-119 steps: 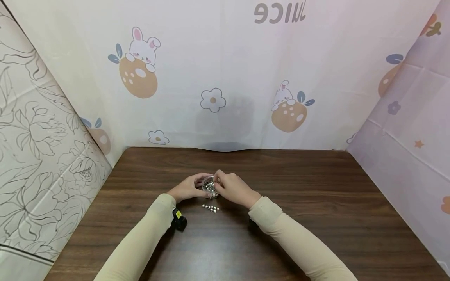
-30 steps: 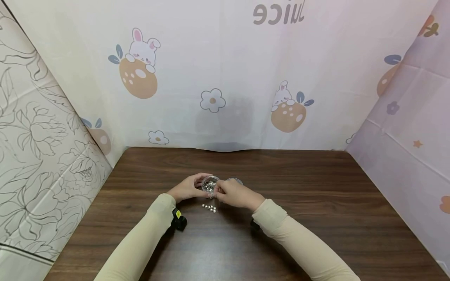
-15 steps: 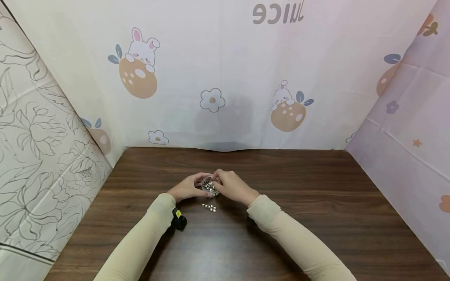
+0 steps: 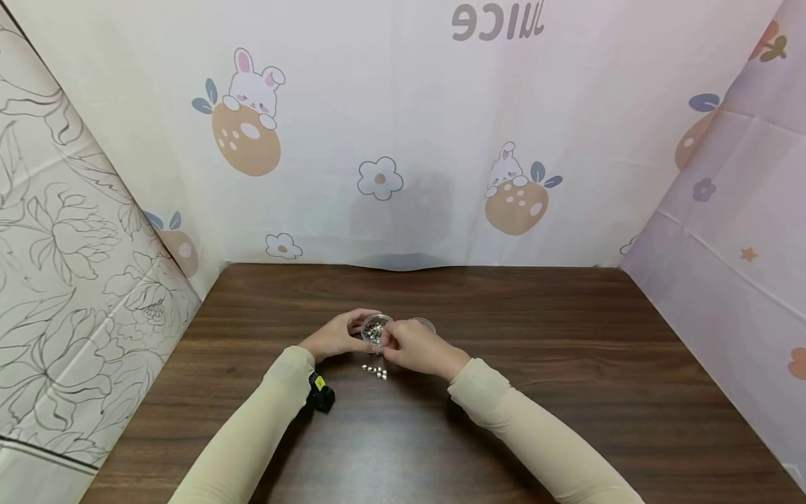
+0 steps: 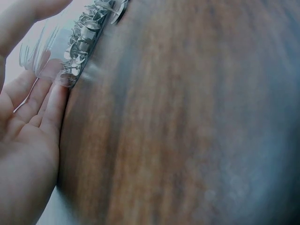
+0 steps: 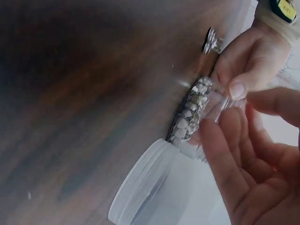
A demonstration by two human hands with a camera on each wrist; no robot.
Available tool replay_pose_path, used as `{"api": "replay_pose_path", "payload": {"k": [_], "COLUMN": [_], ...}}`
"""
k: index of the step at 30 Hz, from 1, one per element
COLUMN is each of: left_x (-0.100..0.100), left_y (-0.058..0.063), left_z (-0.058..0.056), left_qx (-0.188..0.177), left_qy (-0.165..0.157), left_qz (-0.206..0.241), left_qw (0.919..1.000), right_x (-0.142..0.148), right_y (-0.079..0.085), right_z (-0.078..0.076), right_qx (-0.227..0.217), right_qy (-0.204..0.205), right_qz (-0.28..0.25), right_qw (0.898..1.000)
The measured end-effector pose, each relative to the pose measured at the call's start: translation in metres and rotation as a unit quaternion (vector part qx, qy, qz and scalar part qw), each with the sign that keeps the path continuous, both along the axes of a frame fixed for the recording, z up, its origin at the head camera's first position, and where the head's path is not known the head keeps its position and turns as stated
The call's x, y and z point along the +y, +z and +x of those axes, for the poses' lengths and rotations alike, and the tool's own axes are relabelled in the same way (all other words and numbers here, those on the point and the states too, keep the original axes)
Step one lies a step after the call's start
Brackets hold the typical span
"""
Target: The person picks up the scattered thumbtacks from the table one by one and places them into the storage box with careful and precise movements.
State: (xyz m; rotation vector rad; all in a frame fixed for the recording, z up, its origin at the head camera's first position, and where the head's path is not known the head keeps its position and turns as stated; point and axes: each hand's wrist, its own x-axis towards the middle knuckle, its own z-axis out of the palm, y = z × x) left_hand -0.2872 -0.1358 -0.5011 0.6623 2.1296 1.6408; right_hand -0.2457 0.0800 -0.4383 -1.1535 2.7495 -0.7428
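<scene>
A clear round jar (image 4: 376, 326) of silver thumbtacks (image 6: 190, 112) stands on the table. My left hand (image 4: 336, 337) is curled around its side, with the thumb near the front; in the left wrist view, the left hand (image 5: 33, 117) touches the clear wall. Beside the jar's right front rim is my right hand (image 4: 418, 344), its fingers bent and thumb and index tips close together. Whether a tack lies between those tips is hidden. In front of the jar lies a small cluster of loose thumbtacks (image 4: 378, 372).
A clear round lid (image 6: 140, 187) lies right of the jar, partly behind my right hand in the head view. The brown wooden table (image 4: 567, 364) extends to printed cloth hangings (image 4: 428, 126) at the back and sides. A black wrist camera (image 4: 322, 397) is on my left wrist.
My right hand was over the jar mouth half a second ago and has drawn back toward its front right rim, uncovering the lid. Since four seconds ago the loose cluster has shrunk slightly.
</scene>
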Motion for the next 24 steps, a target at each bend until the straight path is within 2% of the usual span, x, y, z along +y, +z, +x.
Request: {"api": "replay_pose_path", "payload": {"k": [5,10,24], "left_x": [0.000,0.001,0.001], "left_y": [-0.001,-0.002,0.000], "left_z": [0.000,-0.002,-0.001], "left_qx": [0.003,0.002,0.009], "left_qy": [0.000,-0.005,0.001], "left_qz": [0.004,0.007,0.003], "left_qw": [1.0000,1.0000,1.0000], "right_x": [-0.001,-0.003,-0.011], "right_y": [-0.004,-0.010,-0.010], "right_z": [0.007,0.011,0.015], "right_qx": [-0.006,0.017,0.035], "right_qy": [0.035,0.048,0.030], "right_qz": [0.029,0.054,0.122], "right_qw": [0.999,0.997,0.991]}}
